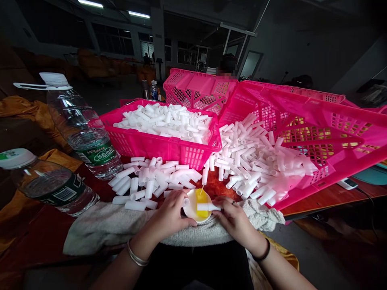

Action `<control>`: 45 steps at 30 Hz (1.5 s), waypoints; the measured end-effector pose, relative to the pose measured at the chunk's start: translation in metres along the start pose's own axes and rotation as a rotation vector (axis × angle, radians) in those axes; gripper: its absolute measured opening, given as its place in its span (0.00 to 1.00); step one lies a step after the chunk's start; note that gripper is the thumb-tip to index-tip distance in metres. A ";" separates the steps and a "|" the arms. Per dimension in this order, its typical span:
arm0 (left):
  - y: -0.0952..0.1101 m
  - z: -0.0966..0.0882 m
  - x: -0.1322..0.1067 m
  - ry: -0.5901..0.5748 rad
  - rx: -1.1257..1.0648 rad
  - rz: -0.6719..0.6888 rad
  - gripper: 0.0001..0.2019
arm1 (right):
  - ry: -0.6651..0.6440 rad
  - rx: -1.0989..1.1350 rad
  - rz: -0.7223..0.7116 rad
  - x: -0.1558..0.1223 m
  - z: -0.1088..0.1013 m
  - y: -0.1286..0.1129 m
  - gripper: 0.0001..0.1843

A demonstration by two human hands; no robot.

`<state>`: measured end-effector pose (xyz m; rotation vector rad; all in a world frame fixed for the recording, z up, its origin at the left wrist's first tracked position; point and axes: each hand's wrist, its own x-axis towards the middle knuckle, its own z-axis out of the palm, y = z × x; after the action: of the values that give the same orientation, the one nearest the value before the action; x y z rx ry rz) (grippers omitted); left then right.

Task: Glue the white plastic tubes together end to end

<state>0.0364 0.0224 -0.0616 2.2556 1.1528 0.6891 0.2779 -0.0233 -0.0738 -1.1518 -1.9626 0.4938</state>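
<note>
Dim hall behind a red-brown wooden table (332,196)

Far beyond the fingers (177,199), up and to the left, two ceiling strip lights (90,3) glow above a row of dark windows (113,40) and a pale pillar (159,36). Orange seats (99,64) stand in shadow below the windows. To the right rises a plain grey wall (302,44) with a lit doorway (250,64), and low on the right lies bare grey floor (317,257).

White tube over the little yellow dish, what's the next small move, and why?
Probably tip the free end of the white tube down into the yellow liquid. The right hand pinches the tube lying flat across the small white dish, with its free end over the liquid, and the left hand steadies the dish on the towel.
</note>
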 end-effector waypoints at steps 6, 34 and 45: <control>0.015 -0.013 -0.005 0.100 0.165 0.102 0.09 | 0.161 0.177 -0.001 0.002 -0.002 -0.012 0.03; 0.063 -0.044 -0.021 -0.056 0.168 -0.028 0.16 | -0.163 -0.462 0.122 -0.062 -0.121 -0.064 0.06; 0.001 -0.044 0.019 -0.049 0.497 0.021 0.06 | -0.298 -0.659 -0.016 0.114 -0.007 0.028 0.13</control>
<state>0.0189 0.0464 -0.0246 2.6736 1.3979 0.3774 0.2680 0.0883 -0.0384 -1.5213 -2.4893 -0.0128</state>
